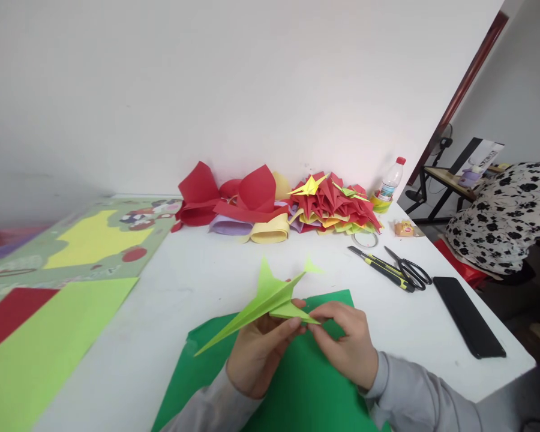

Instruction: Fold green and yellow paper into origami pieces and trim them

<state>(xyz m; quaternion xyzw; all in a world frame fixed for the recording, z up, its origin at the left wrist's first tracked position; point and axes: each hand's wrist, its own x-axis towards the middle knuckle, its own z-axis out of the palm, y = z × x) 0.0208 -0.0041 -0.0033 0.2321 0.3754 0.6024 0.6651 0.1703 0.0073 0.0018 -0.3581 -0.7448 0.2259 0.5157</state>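
Left grip (260,351) and right grip (348,342) both pinch the folded lime paper (270,297), which partly hides the left one; sleeves (418,384) are cut off below.

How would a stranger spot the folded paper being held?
On the white table, find the deep green sheet. Above it, the left hand and right hand hold a lime-green folded paper with long points. Unlike the mostly red heap farther back, it's off the table.
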